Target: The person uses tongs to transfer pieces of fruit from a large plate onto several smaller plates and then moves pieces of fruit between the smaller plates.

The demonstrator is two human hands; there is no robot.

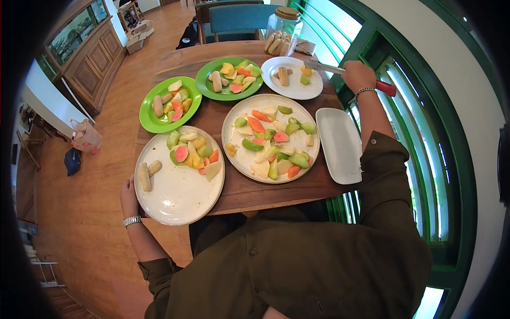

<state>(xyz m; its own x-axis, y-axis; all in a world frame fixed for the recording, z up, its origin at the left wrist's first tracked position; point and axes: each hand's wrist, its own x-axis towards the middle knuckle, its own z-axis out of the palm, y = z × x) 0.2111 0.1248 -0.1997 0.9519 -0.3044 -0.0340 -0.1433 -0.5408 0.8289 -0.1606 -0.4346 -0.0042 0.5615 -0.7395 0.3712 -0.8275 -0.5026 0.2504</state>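
The wooden table (255, 200) lies between both hands. A large plate (175, 204) of fruit and biscuits sits against the left hand (129, 198), which is partly hidden at its rim; how far open it is I cannot tell. Left of and nearer than the right hand (358, 76) are a fruit-covered round plate (231, 117) and a bare white tray (340, 146). Closed around red-handled tongs (329, 68), that hand holds their tips at yellow fruit (306, 71) over the oval plate (297, 93) just left of it.

Free room above the rectangular white dish (340, 151), hemmed by the round fruit plate (245, 108) and right sleeve (383, 181).
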